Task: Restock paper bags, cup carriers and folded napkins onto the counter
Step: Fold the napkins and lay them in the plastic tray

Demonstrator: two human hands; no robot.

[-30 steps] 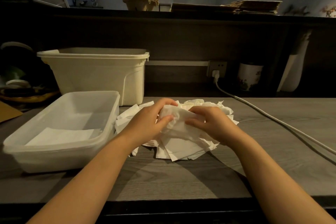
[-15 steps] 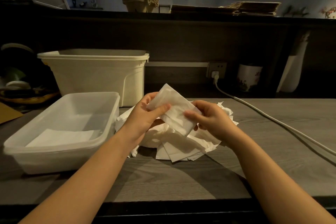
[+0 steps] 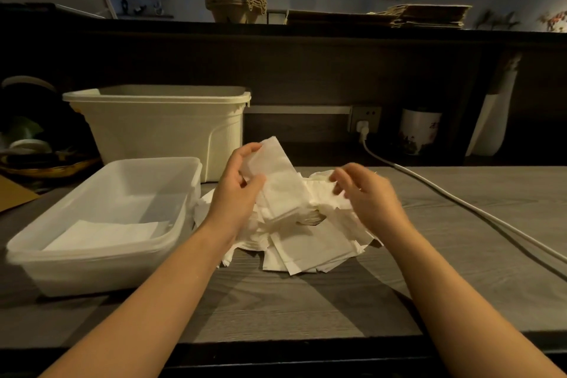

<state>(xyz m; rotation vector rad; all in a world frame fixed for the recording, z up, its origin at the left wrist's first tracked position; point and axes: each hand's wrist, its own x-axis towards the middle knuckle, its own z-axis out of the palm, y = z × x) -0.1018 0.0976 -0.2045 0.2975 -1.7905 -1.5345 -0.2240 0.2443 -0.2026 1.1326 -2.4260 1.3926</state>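
One napkin (image 3: pixel 276 181) is sitting pinched in left hand (image 3: pixel 236 193) above pile (image 3: pixel 310 242), long axis running far-left to near-right. Right hand (image 3: pixel 368 196) is hovering loose, holding nothing. Tray (image 3: pixel 101 258) is lying just left; left hand is nearer.

Dim warm overhead light. Soft shadows on near counter (image 3: pixel 460 224). Right hand (image 3: pixel 365 193) motion-blurred. Far background soft, edges bowed.

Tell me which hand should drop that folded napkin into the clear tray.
Left. The left hand pinches the folded napkin and sits nearer the clear tray; the right hand hovers over the napkin pile, apparently empty.
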